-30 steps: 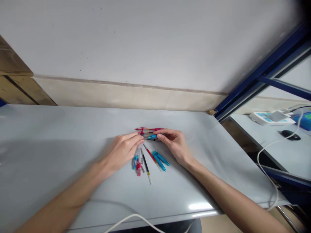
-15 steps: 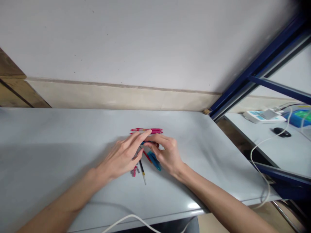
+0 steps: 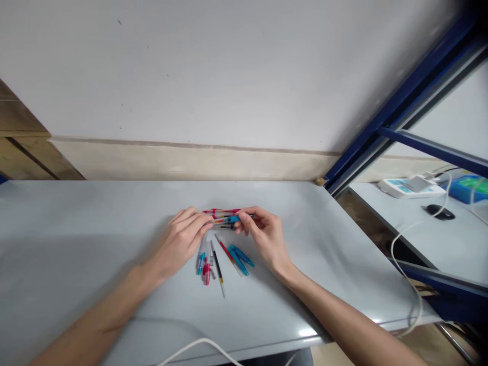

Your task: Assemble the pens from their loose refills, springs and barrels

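A ballpoint pen (image 3: 232, 219) with a blue grip and a clear section is held level above the table. My left hand (image 3: 183, 241) pinches its left end, and the fingers of my right hand (image 3: 265, 236) close on its blue part. Just behind lie pink pens (image 3: 221, 210), partly covered by my hands. In front, a black refill (image 3: 217, 262) and a red refill (image 3: 225, 250) rest near two blue pen parts (image 3: 238, 259). Left of these are clear pieces with a pink end (image 3: 207, 274) and a blue end (image 3: 201, 264).
The grey table (image 3: 95, 223) meets a tiled wall base (image 3: 190, 160). A blue metal frame (image 3: 366, 127) rises at the right. Beyond it, a black mouse (image 3: 440, 211) and a white device (image 3: 412, 187) sit on another surface. A white cable (image 3: 404, 229) hangs at the right.
My hands have moved slightly apart, so the blue pen between them now shows. The loose parts in front are less covered. The camera view has shifted a little.
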{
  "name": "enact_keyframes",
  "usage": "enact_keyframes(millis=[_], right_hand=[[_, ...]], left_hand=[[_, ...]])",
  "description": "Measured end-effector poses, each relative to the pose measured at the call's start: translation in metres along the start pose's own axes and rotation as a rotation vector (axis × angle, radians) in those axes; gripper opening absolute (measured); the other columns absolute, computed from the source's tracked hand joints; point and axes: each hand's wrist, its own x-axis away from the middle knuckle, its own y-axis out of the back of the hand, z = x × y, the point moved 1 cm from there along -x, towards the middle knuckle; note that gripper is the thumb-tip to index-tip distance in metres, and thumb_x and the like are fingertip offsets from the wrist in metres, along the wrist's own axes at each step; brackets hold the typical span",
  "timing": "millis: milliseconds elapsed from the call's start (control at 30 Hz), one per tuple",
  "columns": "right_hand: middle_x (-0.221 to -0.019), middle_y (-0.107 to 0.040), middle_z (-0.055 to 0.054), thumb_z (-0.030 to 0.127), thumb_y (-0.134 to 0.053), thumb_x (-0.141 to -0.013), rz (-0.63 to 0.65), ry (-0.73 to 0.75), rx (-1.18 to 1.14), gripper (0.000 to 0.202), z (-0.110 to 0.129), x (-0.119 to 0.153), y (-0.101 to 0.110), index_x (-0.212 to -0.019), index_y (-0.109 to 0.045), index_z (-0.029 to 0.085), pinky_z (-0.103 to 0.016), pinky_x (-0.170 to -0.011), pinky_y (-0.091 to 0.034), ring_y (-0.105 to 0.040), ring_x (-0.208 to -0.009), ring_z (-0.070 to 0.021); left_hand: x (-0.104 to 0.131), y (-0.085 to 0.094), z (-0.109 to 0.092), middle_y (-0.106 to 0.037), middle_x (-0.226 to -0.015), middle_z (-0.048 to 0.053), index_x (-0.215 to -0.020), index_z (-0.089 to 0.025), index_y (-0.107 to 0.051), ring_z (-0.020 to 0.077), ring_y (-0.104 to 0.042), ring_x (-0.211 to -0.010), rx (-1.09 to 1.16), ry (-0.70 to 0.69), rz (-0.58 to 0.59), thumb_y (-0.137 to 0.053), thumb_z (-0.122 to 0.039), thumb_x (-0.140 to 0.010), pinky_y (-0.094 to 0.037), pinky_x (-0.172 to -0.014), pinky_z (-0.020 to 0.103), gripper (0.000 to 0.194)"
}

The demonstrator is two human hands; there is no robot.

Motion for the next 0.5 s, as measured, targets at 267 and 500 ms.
enact_keyframes(millis=[267,500], right_hand=[[-0.043,-0.044,0.004,0.055,-0.055,-0.098,0.118,-0.121,0.19,0.055,-0.0058,0.0056,0.0001,-0.056,-0.051,0.02,-0.026,-0.046,-0.03,-0.035,-0.042,-0.0092],[-0.074,-0.063,-0.001,0.042,-0.075,-0.086,0.082,-0.064,0.099,0.025,-0.0099,0.0017,0.0004,-0.087,-0.071,0.017,-0.027,-0.06,-0.041,-0.052,-0.064,-0.0132]], left_hand=[[0.0086,-0.01,0.0023,-0.069,-0.098,0.005,-0.108,-0.017,-0.064,0.0173,-0.064,-0.091,0.11,0.002,-0.033,-0.055,-0.012,-0.101,-0.05,-0.082,0.031,0.012],[0.007,-0.0075,-0.0004,-0.068,-0.09,0.003,-0.101,-0.017,-0.068,0.0148,-0.063,-0.083,0.09,0.044,-0.025,-0.055,-0.019,-0.103,-0.048,-0.075,0.028,0.013]])
